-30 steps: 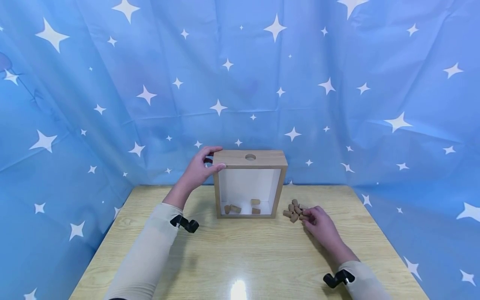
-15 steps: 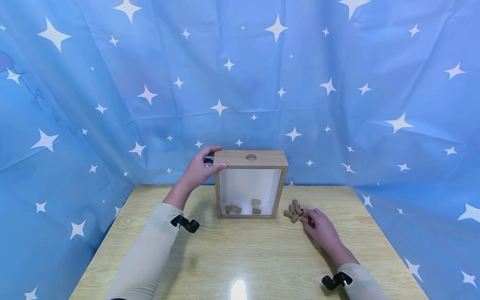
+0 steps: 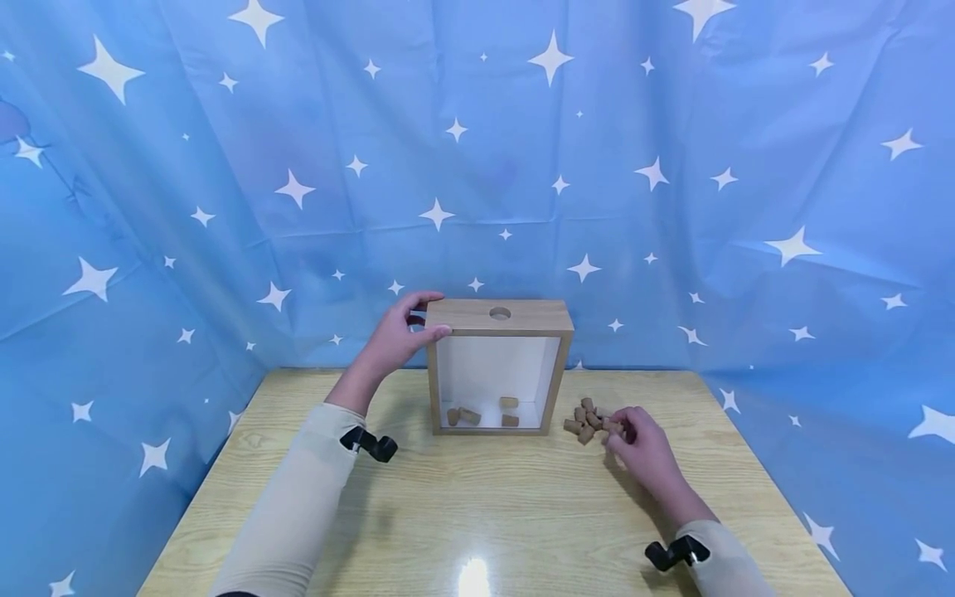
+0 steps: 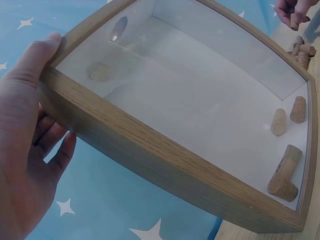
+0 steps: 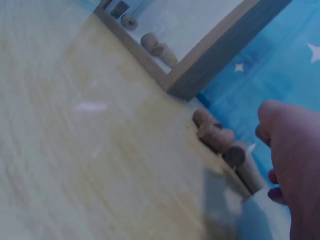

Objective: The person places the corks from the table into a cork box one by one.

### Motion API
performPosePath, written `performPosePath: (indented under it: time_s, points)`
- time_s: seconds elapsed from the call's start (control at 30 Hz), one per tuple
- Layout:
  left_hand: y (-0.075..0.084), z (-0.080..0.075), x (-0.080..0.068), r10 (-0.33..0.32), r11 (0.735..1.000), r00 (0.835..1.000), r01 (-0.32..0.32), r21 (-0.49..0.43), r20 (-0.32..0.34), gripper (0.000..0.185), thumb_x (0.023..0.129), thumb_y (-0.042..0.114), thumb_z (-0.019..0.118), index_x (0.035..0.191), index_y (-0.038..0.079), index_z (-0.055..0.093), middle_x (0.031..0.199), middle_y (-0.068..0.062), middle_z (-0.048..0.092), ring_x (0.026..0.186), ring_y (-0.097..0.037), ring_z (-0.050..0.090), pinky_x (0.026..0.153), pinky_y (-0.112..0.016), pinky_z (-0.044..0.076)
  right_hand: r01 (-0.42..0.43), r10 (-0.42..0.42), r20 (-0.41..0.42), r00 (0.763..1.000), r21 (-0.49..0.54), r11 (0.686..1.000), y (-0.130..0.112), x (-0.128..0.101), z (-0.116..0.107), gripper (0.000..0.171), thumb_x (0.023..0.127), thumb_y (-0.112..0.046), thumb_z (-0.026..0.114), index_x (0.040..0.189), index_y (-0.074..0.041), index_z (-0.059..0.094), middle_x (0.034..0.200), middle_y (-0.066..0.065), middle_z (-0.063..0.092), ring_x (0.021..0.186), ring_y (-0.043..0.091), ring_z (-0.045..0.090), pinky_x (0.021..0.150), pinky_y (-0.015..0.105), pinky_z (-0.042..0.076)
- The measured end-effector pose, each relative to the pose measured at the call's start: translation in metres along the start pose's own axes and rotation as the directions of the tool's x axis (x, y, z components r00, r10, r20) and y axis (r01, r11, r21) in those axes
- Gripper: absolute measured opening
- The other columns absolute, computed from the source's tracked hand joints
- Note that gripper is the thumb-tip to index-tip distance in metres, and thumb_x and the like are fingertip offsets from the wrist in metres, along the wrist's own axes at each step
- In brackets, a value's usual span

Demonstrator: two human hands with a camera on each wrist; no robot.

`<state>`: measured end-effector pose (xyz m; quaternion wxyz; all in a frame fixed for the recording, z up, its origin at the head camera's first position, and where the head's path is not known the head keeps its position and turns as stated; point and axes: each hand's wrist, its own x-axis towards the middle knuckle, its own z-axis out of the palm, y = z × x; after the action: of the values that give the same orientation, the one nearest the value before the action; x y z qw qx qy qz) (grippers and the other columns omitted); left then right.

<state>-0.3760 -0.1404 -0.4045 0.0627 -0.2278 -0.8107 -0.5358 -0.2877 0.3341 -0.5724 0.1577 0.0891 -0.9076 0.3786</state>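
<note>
A wooden frame box [image 3: 500, 314] with a clear front and a round hole in its top stands upright on the table. My left hand [image 3: 399, 336] grips its upper left corner, thumb [image 4: 37, 57] on the front frame edge and fingers behind. Several corks [image 4: 284, 182] lie on the floor inside the box. To the right of the box is a small pile of corks [image 3: 587, 420]. My right hand [image 3: 647, 452] is at the pile's right side and pinches a cork [image 4: 294, 20] between thumb and fingers. That cork is hidden in the right wrist view.
The light wood table [image 3: 477, 497] ends at a blue curtain with white stars [image 3: 492, 166] close behind the box. A black wrist mount [image 3: 368, 444] sits on the left sleeve, and another mount [image 3: 677, 552] on the right sleeve.
My right hand reached into the pile's near right side and has now risen slightly with a cork between its fingers. The left hand and the box have stayed in place.
</note>
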Motion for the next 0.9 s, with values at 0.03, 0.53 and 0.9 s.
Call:
performPosePath:
  time_s: [0.03, 0.53, 0.9]
  points:
    - [0.000, 0.000, 0.000, 0.000, 1.000, 1.000, 0.000, 0.002, 0.000, 0.068, 0.100, 0.043, 0.085, 0.159, 0.020, 0.059, 0.145, -0.009, 0.056, 0.126, -0.035, 0.058, 0.102, -0.056, 0.054, -0.003, 0.003, -0.004, 1.000, 0.013, 1.000, -0.002, 0.001, -0.001, 0.026, 0.092, 0.005, 0.071, 0.117, -0.003, 0.071, 0.097, 0.006, 0.058, 0.082, 0.017, 0.052, 0.068, 0.028, 0.047]
    - [0.001, 0.000, 0.000, -0.006, 1.000, 1.000, 0.006, -0.003, 0.004, 0.068, 0.101, 0.041, 0.085, 0.159, 0.019, 0.058, 0.146, -0.011, 0.055, 0.127, -0.037, 0.057, 0.104, -0.057, 0.053, 0.062, -0.060, -0.025, 0.998, 0.093, 0.994, -0.039, 0.030, -0.019, 0.027, 0.089, 0.006, 0.067, 0.112, -0.009, 0.070, 0.094, 0.009, 0.053, 0.078, 0.020, 0.049, 0.064, 0.028, 0.044]
    - [0.001, 0.000, 0.000, 0.003, 1.000, 1.000, -0.003, -0.001, 0.002, 0.068, 0.101, 0.040, 0.084, 0.159, 0.016, 0.058, 0.146, -0.010, 0.055, 0.128, -0.036, 0.057, 0.107, -0.057, 0.052, 0.115, -0.114, -0.015, 0.993, 0.091, 0.989, -0.066, 0.048, -0.030, 0.026, 0.092, 0.005, 0.067, 0.114, -0.009, 0.070, 0.092, 0.007, 0.054, 0.074, 0.019, 0.050, 0.060, 0.028, 0.043]
